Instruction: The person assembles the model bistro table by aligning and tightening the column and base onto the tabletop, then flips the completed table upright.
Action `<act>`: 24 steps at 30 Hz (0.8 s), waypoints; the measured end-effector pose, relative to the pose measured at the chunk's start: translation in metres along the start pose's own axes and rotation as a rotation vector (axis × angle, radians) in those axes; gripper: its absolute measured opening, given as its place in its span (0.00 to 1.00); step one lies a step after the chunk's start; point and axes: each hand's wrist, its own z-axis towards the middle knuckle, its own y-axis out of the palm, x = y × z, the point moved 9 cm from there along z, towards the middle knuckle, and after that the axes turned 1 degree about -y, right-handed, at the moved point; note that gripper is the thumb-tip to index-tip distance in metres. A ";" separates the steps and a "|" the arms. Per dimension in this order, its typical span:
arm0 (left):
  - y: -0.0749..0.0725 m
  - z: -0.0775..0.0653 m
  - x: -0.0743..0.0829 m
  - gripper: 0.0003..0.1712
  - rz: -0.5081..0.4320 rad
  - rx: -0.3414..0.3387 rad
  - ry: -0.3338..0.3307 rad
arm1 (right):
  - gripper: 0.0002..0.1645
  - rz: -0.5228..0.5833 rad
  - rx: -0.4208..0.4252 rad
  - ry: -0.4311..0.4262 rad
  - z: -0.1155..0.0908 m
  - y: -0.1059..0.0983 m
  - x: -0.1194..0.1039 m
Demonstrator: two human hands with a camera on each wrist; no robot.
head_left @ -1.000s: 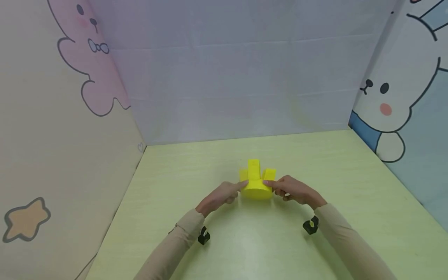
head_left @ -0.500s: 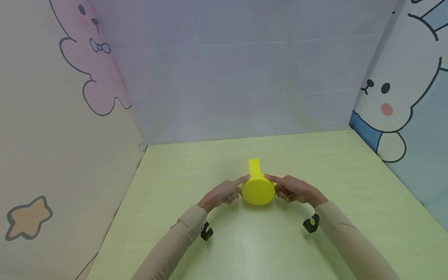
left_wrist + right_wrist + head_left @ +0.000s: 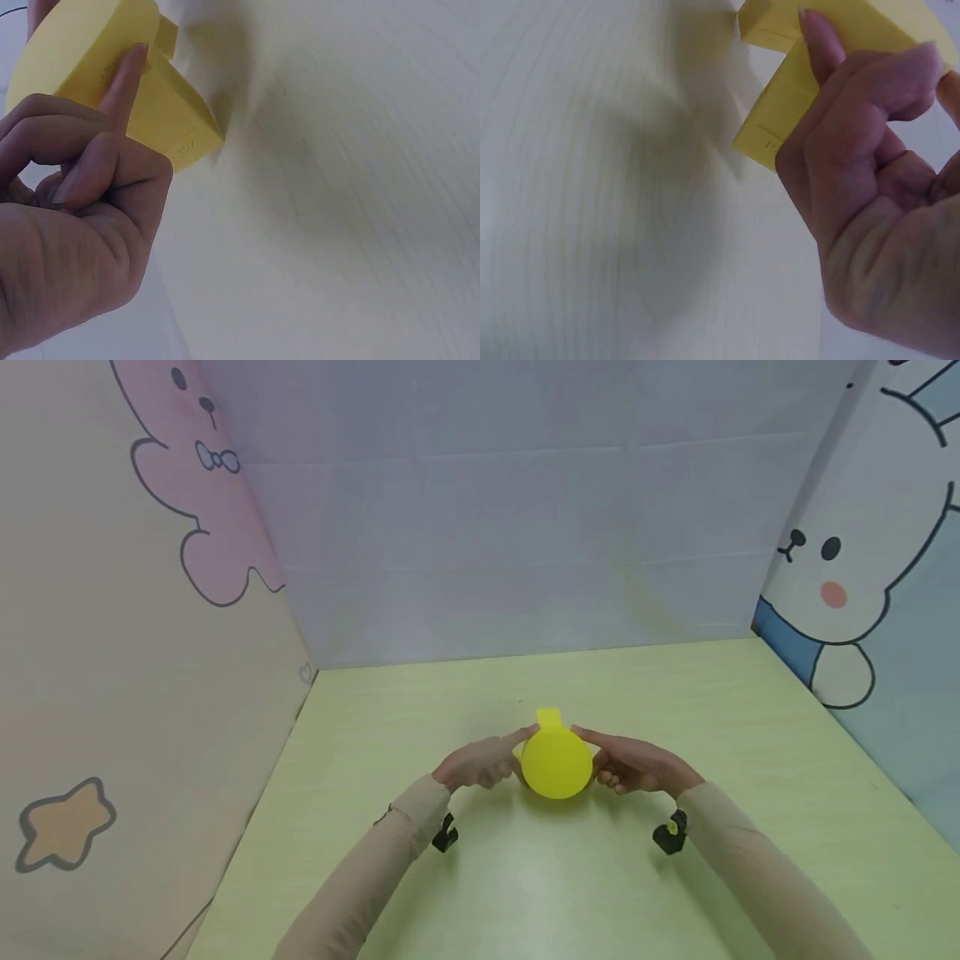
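A yellow round piece with block legs [image 3: 557, 764], much like a small stool, is tilted so that its flat round face points toward me in the head view. My left hand [image 3: 483, 762] grips its left edge, index finger stretched along the rim and other fingers curled. On the opposite edge my right hand [image 3: 637, 766] grips likewise, its index finger high on the rim. Blocky legs [image 3: 176, 124] show beyond the left hand in the left wrist view. Two legs [image 3: 780, 105] appear past the right hand in the right wrist view. In the head view the disc hides most legs.
A pale wooden-look table [image 3: 420, 702] lies under the hands. Behind it stands a plain whitish wall [image 3: 510, 527]. Side walls carry a pink cartoon figure [image 3: 225, 552], an orange star [image 3: 67, 822] and a white cartoon animal [image 3: 847, 510].
The yellow piece has tipped: its round face turned up toward me, and its legs swung back and out of sight except one. Both hands moved slightly with it, keeping their grip.
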 end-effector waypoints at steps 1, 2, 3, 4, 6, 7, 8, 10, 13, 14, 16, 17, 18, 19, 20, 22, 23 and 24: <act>0.000 0.002 0.000 0.53 -0.003 -0.020 -0.012 | 0.50 0.006 -0.002 0.003 0.001 -0.001 0.000; 0.000 0.004 0.001 0.53 -0.005 -0.037 -0.018 | 0.51 0.010 -0.006 0.004 0.001 -0.001 -0.001; 0.001 0.005 0.001 0.54 -0.006 -0.053 -0.021 | 0.51 0.012 -0.010 0.003 0.002 -0.002 -0.001; 0.000 0.008 0.001 0.55 -0.011 -0.064 -0.027 | 0.52 0.018 -0.012 0.003 0.003 -0.003 -0.002; 0.000 0.011 0.002 0.56 -0.016 -0.079 -0.030 | 0.52 0.031 -0.008 0.007 0.006 -0.005 -0.002; -0.001 0.013 0.002 0.57 -0.017 -0.081 -0.030 | 0.52 0.032 -0.006 0.007 0.007 -0.007 -0.002; -0.001 0.015 0.003 0.57 -0.018 -0.080 -0.030 | 0.52 0.034 -0.003 0.008 0.008 -0.008 -0.002; -0.003 0.018 0.003 0.59 -0.015 -0.072 -0.030 | 0.51 0.047 0.009 0.011 0.011 -0.011 -0.002; -0.005 0.022 0.005 0.60 -0.021 -0.054 -0.034 | 0.50 0.061 0.015 0.003 0.015 -0.014 -0.004; -0.006 0.023 0.005 0.60 -0.026 -0.046 -0.034 | 0.50 0.069 0.017 0.002 0.016 -0.014 -0.004; -0.008 0.025 0.006 0.58 -0.034 -0.035 -0.032 | 0.50 0.084 0.017 0.001 0.018 -0.015 -0.004; -0.008 0.026 0.006 0.57 -0.046 -0.033 -0.034 | 0.50 0.089 0.018 0.001 0.020 -0.016 -0.004; -0.009 0.028 0.006 0.56 -0.054 -0.032 -0.035 | 0.49 0.095 0.018 0.000 0.021 -0.016 -0.004; -0.010 0.029 0.006 0.55 -0.062 -0.028 -0.035 | 0.49 0.100 0.020 -0.001 0.022 -0.017 -0.004; -0.011 0.031 0.006 0.53 -0.073 -0.025 -0.038 | 0.49 0.107 0.022 -0.001 0.024 -0.017 -0.004; -0.014 0.035 0.005 0.51 -0.095 -0.014 -0.042 | 0.48 0.119 0.031 -0.002 0.026 -0.018 -0.004; -0.015 0.036 0.004 0.50 -0.108 -0.007 -0.044 | 0.48 0.127 0.037 -0.001 0.027 -0.019 -0.004; -0.016 0.038 0.003 0.49 -0.115 0.003 -0.042 | 0.47 0.133 0.042 -0.002 0.028 -0.020 -0.004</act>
